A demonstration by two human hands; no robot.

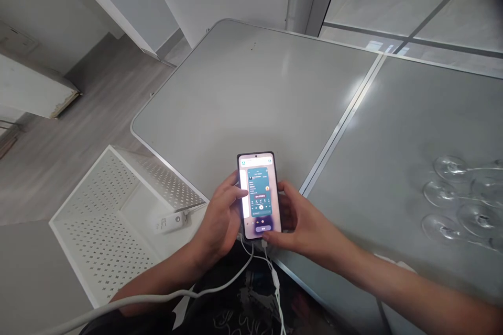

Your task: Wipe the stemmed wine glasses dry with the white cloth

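Observation:
A lit smartphone (259,196) is held upright between both hands, above the near edge of the table. My left hand (226,209) grips its left side, with the thumb lying over the screen. On the other side, my right hand (294,217) wraps the right edge, its thumb at the bottom of the screen. The display shows a teal app card with a pill-shaped button below it. A white cable (274,277) is plugged into the phone's lower end. The fingers behind the phone are mostly hidden.
The grey folding table (251,94) has a metal seam (341,125) across it. Several clear stemmed glasses (446,225) lie at the right. A white perforated chair (118,220) stands at the left, with a white device (171,222) on it. A thick white cable (157,297) crosses my lap.

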